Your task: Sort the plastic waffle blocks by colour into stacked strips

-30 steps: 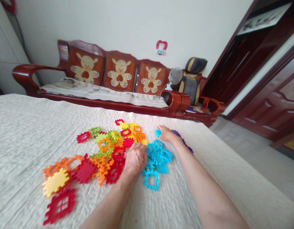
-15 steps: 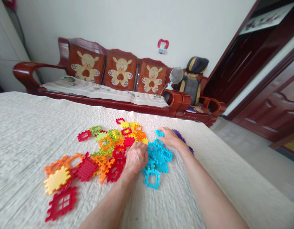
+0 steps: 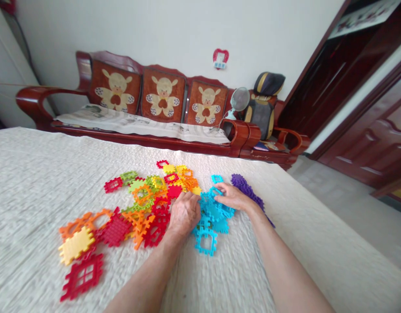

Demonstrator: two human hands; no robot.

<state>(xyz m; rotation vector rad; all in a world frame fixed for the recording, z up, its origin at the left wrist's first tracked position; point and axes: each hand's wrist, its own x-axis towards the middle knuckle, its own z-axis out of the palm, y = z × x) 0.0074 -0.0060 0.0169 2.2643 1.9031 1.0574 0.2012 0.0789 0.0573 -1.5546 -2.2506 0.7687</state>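
My left hand (image 3: 185, 212) has its fingers curled down between the red and the blue pieces. Its fingertips are hidden, so what they hold cannot be made out. My right hand (image 3: 233, 197) reaches over the upper right of the pile of blue toothed building pieces (image 3: 216, 213), thumb and fingers apart, fingertips at a blue piece there. A blue frame piece (image 3: 217, 178) lies just beyond these fingers. Nearer to me is a blue square frame (image 3: 206, 242). Red window-type pieces (image 3: 157, 229) lie beside my left hand.
Purple pieces (image 3: 247, 190) form a row to the right. Orange pieces (image 3: 142, 194), a pale yellow piece (image 3: 77, 245) and a red window piece (image 3: 83, 277) lie left on the cloth-covered table (image 3: 40, 174). Behind it stands a wooden sofa (image 3: 128, 130).
My right hand has let go of the small blue frame piece at the back and drawn nearer, onto the blue pile. More of the purple row shows. My left hand has hardly moved.
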